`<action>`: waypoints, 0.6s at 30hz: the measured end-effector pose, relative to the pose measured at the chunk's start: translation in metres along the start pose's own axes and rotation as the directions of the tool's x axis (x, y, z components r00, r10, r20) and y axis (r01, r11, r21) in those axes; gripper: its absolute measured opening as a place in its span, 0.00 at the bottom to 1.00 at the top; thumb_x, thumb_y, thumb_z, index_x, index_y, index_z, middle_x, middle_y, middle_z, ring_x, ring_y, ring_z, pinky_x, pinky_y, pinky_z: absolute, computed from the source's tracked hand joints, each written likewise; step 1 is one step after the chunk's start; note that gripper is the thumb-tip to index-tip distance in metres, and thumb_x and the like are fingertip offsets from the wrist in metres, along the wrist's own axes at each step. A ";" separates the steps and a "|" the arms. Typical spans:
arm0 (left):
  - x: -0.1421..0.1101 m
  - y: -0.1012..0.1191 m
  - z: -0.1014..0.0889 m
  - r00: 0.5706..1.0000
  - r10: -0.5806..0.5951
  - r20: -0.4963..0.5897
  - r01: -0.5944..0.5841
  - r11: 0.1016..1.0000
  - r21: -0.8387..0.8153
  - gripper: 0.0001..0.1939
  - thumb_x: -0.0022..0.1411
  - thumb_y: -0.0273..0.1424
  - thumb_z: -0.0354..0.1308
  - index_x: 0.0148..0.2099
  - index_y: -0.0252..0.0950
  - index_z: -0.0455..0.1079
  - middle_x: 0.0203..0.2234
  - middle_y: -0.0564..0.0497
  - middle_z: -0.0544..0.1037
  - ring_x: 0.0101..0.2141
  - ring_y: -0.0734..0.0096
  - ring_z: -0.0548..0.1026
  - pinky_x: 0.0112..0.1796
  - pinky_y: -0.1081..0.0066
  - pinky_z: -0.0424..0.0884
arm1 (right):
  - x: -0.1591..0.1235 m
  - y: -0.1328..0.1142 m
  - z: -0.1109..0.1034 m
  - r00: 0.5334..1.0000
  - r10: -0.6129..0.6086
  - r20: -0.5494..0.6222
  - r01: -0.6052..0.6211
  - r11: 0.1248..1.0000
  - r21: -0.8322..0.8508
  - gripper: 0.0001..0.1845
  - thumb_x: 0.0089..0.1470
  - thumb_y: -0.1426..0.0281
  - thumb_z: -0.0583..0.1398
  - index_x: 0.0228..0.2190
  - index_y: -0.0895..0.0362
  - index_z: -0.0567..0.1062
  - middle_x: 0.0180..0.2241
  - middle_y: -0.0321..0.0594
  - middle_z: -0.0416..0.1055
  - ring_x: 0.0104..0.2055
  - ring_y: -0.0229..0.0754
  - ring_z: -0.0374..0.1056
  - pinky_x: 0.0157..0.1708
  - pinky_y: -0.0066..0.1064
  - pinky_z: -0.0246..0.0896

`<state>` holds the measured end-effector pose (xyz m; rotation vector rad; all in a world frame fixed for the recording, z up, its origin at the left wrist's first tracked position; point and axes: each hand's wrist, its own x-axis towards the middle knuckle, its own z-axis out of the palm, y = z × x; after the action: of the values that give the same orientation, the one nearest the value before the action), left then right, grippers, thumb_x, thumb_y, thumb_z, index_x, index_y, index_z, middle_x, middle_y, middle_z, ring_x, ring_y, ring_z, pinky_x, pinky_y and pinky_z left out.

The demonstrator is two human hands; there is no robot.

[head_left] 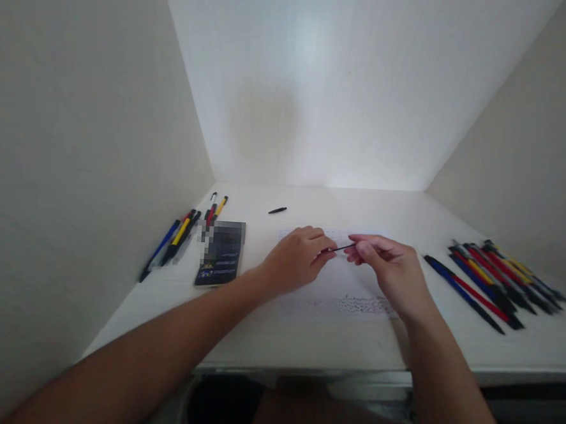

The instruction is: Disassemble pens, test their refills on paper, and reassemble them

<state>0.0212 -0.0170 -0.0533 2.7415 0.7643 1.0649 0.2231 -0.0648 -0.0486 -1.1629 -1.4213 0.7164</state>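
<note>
A thin dark rod [345,247], which looks like a pen refill, spans the gap between my hands over a sheet of paper. The fingertips of my left hand [298,254] pinch one end. My right hand [380,259] closes its thumb and fingers on the other end, and part of the rod is hidden in both grips. Beneath them lies the white paper [319,291] with dotted or scribbled marks near its front edge. Farther back rests a short black pen part [278,210], apart from both hands.
To the left, a phone [225,256] lies on the desk beside several pens [181,231] along the side wall. A pile of blue, red, yellow and black pens [492,276] lies at the right. Panels enclose the white desk [313,348] at the back and both sides.
</note>
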 end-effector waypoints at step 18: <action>-0.001 -0.015 -0.004 0.987 -0.157 -0.041 0.161 0.979 0.128 0.10 0.65 0.29 0.52 0.34 0.37 0.74 0.28 0.49 0.76 0.32 0.66 0.71 0.36 0.63 0.63 | -0.007 0.039 -0.067 0.994 0.066 -0.093 -0.114 0.539 -0.835 0.17 0.52 0.74 0.59 0.43 0.59 0.81 0.37 0.49 0.79 0.38 0.52 0.73 0.43 0.42 0.64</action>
<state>0.0115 -0.0052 -0.0548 2.7180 1.0751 1.0610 0.2973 -0.0701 -0.0726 -1.9971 -1.7233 -0.0149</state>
